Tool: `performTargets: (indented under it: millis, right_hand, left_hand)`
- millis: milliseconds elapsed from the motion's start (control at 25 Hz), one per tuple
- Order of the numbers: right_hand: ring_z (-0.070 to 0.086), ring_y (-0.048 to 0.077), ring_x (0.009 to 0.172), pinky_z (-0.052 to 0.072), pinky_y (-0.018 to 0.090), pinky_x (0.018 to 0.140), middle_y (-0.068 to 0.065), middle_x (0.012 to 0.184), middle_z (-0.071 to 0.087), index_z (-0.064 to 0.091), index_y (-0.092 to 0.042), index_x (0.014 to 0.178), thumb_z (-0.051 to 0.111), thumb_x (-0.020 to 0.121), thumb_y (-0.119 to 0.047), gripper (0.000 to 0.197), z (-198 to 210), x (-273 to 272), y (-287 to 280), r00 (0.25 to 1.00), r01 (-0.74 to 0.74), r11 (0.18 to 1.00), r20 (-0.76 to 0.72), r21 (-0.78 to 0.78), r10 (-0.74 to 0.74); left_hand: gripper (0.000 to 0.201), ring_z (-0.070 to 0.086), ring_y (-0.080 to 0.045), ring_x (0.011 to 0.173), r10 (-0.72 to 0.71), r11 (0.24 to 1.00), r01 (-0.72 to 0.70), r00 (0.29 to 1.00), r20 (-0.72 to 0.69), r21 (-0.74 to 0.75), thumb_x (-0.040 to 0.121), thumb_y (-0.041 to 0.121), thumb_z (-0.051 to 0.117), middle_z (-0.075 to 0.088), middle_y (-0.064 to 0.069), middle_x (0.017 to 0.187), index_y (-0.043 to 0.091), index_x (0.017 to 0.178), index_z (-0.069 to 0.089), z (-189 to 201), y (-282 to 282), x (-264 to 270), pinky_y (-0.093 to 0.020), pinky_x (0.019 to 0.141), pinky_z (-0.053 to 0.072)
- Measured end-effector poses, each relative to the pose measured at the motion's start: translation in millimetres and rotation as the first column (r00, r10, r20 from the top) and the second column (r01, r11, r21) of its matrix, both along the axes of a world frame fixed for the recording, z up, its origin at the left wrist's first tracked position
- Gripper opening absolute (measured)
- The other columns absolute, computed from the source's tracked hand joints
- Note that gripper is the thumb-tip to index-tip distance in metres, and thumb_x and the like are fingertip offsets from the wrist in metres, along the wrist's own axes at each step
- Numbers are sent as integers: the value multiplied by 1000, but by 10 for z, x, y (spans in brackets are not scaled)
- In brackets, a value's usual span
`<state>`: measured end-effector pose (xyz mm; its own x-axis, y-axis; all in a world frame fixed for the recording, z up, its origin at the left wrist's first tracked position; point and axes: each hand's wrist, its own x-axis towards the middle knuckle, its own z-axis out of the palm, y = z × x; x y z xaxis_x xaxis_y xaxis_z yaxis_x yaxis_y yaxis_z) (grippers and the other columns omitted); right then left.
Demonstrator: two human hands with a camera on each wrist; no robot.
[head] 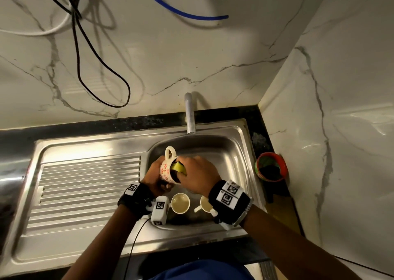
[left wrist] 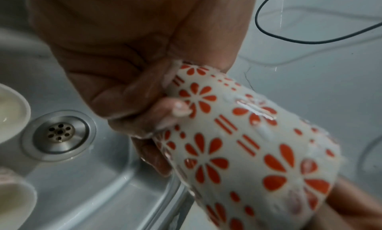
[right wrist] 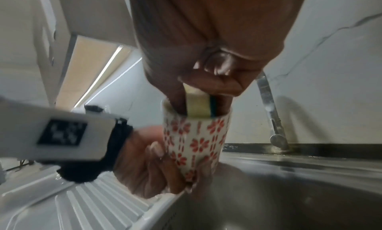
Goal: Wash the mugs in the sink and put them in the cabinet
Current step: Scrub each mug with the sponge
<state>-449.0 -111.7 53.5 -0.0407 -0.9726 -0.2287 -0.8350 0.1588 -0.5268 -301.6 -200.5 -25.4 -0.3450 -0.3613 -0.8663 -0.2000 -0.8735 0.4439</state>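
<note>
Mug (head: pixel 167 171) sits gripped in left hand (head: pixel 154 180) over sink (head: pixel 226 149); right hand (head: pixel 199 177) pinches sponge (head: pixel 178 167) inside it. Three mugs in all (two (head: pixel 180 203) (head: pixel 205 204) stand near).

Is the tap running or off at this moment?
Off, as far as visible: no stream falls from the tap spout into the sink in the head view.

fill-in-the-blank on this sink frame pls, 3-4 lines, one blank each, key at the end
1. The left hand holds the patterned mug around its ____.
2. The right hand pushes a yellow and green ____ into that mug.
3. Besides the held mug, ____ mugs stand on the floor of the sink.
4. No water runs from the ____ in the head view.

Missing words: body; sponge; two; tap
</note>
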Motion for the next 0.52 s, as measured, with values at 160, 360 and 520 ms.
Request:
performTargets:
  millis: [160,360,520]
  right_hand:
    - [66,39,112,54,42,90,14,129,69,62,-16,134,61,95,-23,39,-106,105,-45,995,-38,992,99,118,26]
    - [58,32,128,48,46,109,11,144,60,53,-20,146,58,96,-19,50,-17,-69,-78,936,-235,934,321,270,142]
    - [68,27,102,55,41,89,5,117,72,64,-27,129,62,89,-19,41,228,-266,-53,940,-294,943,227,159,255]
  left_hand:
    - [62,43,-16,32,21,1000,-21,1000,-8,-2,90,64,44,49,-4,45,13,57,59,107,50,-32,-14,35,30]
    - [71,45,-20,28,-26,1000,26,998,-50,-4,92,63,41,51,-10,44,5,58,63,162,-17,48,-15,31,33]
    - [75,42,-19,28,-49,998,51,996,-72,32,92,66,33,51,-13,46,1,68,61,99,-30,22,-13,30,31]
